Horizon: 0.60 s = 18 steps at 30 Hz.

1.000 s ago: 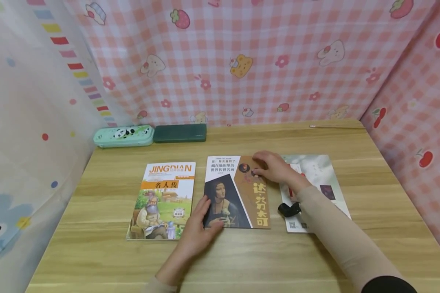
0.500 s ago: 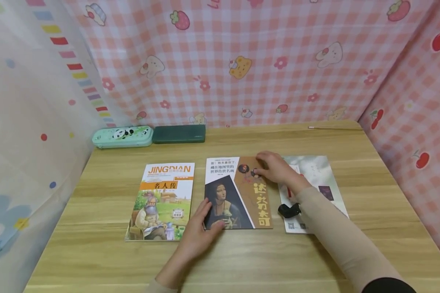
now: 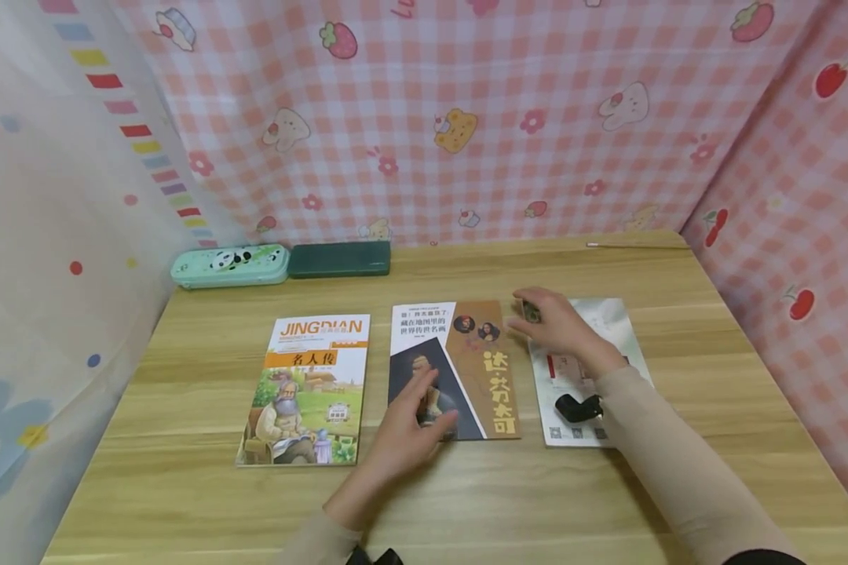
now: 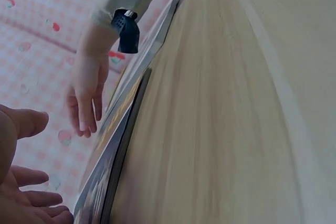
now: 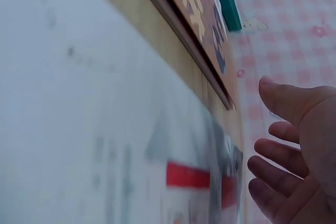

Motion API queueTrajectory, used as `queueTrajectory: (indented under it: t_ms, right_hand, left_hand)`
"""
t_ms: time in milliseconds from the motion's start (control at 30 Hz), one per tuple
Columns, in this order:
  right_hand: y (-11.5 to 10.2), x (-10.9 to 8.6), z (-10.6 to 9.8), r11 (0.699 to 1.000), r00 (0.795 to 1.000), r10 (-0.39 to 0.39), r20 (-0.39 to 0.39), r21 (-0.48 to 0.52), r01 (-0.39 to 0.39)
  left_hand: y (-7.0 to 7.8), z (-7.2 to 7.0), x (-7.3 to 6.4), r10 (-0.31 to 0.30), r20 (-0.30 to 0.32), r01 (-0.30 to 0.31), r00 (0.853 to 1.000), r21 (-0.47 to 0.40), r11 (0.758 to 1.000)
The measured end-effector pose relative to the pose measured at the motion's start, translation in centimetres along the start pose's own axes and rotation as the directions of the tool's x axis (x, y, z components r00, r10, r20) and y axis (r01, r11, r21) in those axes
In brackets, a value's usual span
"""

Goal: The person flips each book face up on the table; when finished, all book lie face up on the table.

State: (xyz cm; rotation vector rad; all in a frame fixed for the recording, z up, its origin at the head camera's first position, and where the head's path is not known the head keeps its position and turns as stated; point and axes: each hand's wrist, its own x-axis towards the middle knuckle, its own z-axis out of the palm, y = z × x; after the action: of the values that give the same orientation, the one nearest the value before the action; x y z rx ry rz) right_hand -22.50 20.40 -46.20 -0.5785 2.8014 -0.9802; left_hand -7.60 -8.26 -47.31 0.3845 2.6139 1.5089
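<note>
Three books lie in a row. The middle book (image 3: 502,377) has a brown and white cover with a painted portrait. My left hand (image 3: 406,431) is over its lower left part, hiding some of the portrait; in the left wrist view its fingers are spread and hold nothing. My right hand (image 3: 558,326) is above the upper left corner of the pale right book (image 3: 625,329), with thumb and fingers apart and nothing between them. In the right wrist view the right hand (image 5: 299,156) stands clear of the covers. The left book (image 3: 311,392), titled JINGDIAN, lies untouched.
At the back left of the wooden table (image 3: 184,502) sit a mint panda pencil case (image 3: 229,265) and a dark green case (image 3: 339,259). A thin pencil-like stick (image 3: 636,246) lies along the back right edge. Patterned cloth (image 3: 396,118) hangs behind and at both sides.
My right hand has left the middle book's upper right corner and moved right to the pale book. My left hand has shifted from the middle book's left edge inward over its cover.
</note>
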Motion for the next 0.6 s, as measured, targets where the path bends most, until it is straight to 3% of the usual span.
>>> queueTrajectory:
  t_ms: [300,600]
  right_hand:
    - [2.1,-1.5,-1.2,0.999,0.999,0.021,-0.035,0.027,-0.020]
    - [3.6,-3.1,-2.8,1.000,0.998,0.016,-0.069,0.028,-0.014]
  left_hand:
    - [0.7,2.2,1.9,0.068,0.088,-0.069,0.994,0.009,0.998]
    - [1.7,3.8,2.4,0.087,0.169,-0.097,0.982,0.050,0.994]
